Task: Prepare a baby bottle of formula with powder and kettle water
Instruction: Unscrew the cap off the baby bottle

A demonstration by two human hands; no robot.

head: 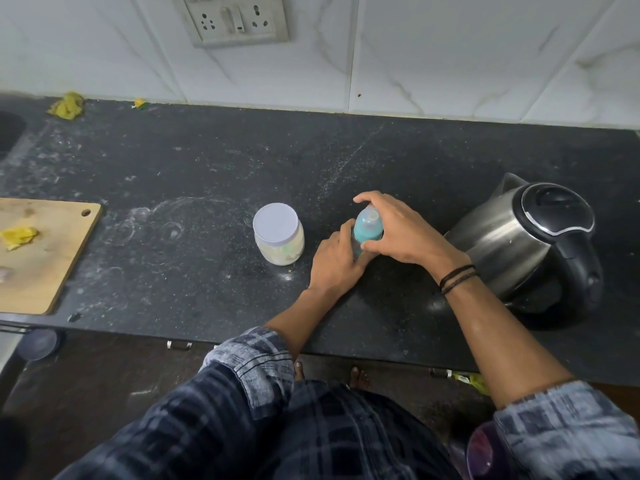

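A baby bottle (368, 227) with a teal top stands upright on the dark counter (207, 174), the left hand (334, 263) wrapped round its body and the right hand (398, 230) cupped over its cap. Just left of the bottle sits a white-lidded powder jar (278, 233); right of it, near the right wrist, a steel kettle (530, 244).

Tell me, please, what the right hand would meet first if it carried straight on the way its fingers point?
Past the bottle it grips, the right hand would probably meet the jar first; depth is uncertain.
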